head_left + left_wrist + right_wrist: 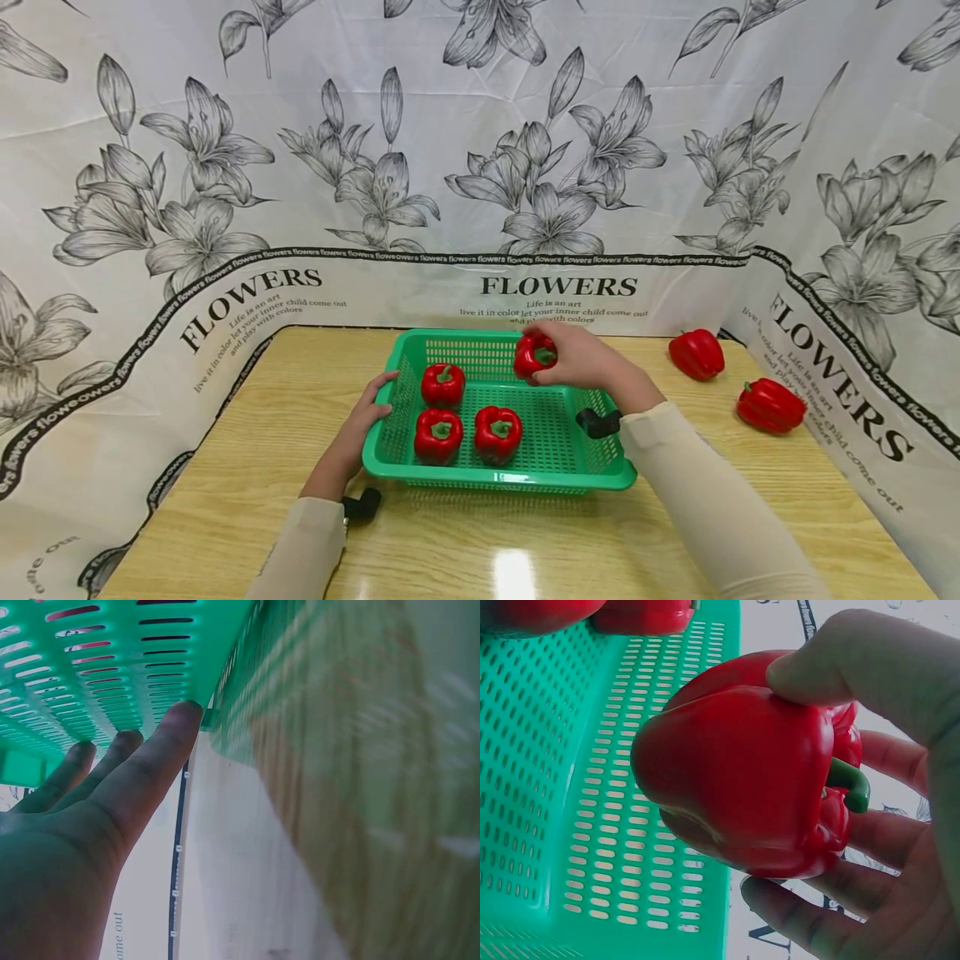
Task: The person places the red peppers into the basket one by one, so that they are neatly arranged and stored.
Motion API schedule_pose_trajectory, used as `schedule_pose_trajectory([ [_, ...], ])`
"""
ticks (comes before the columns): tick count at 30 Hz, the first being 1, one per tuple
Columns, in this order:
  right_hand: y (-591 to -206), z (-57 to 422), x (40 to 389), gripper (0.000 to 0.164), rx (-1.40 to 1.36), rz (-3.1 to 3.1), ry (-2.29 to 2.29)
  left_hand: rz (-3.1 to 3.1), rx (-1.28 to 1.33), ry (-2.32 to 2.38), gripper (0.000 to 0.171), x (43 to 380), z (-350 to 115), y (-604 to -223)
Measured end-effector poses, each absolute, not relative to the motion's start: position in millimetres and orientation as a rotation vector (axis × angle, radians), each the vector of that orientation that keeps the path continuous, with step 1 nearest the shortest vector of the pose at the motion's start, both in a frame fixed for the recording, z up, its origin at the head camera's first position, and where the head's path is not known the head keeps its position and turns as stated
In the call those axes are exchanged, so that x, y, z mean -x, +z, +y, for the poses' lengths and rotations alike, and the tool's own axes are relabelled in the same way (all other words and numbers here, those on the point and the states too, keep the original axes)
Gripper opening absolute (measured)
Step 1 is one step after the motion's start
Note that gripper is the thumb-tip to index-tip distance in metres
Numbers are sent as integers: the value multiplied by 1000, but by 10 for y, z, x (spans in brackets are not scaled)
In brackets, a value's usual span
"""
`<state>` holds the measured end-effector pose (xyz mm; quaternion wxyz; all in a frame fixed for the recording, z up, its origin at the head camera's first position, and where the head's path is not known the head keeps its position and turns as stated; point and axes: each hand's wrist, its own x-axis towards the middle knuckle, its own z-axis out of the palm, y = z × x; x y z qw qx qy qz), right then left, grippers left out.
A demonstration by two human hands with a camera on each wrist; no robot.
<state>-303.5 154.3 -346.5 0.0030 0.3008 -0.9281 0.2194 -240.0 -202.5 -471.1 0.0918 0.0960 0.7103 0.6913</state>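
Note:
My right hand [570,354] grips a red bell pepper [742,772] with a green stem, thumb on one side and fingers around the other. In the head view this pepper overlaps the back wall of a green plastic basket [501,478]. At the basket's left end, my left hand [367,417] holds the rim. The left wrist view shows its fingers [142,787] stretched along the slotted outer wall. Inside the basket's left half sit three red bell peppers: one at the back [442,386], one in front [438,437], and one to the right [497,435].
Two more red bell peppers, one farther back [697,354] and one nearer [771,406], lie on the wooden table [480,542] to the right of the basket. A flower-printed cloth [420,292] hangs around the table's back and sides.

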Motion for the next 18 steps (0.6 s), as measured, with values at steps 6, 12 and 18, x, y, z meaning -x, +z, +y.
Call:
schedule_pose_trajectory([
  [6,-3512,1482,3069,70,-926,-2955,700,2117,-291,2047,56,2406,-2034,-4726],
  [12,-3559,1408,3087,67,-924,-2988,711,2116,-297,2046,56,2397,-2051,-4731],
  [18,-3609,1345,3113,64,-938,-2999,693,2111,-294,2048,57,2388,-2059,-4731],
])
